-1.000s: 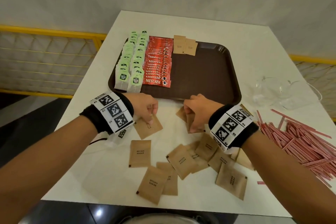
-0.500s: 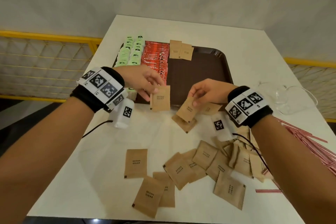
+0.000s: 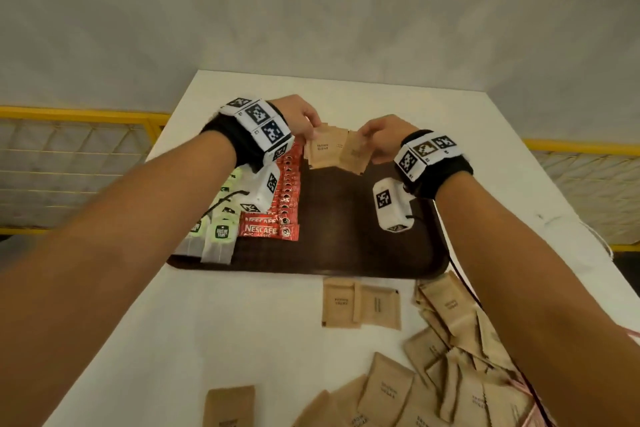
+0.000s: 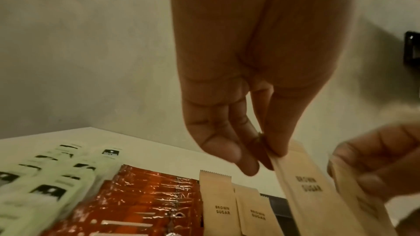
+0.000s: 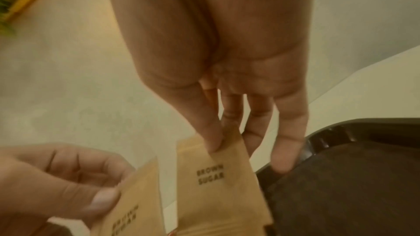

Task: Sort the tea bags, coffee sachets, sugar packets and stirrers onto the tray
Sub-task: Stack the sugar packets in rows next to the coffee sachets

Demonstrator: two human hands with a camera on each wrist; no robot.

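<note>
**Both hands holding sugar packets over far end of tray**

Currently left hand pinches one brown sugar packet by its top edge between thumb and fingers; right hand pinches a second packet the same way. Both packets hang side by side above the far part of the brown tray. Tea bags and red coffee sachets lie in rows on tray's left side. Loose sugar packets are scattered on white table, near the tray's front edge.
</note>
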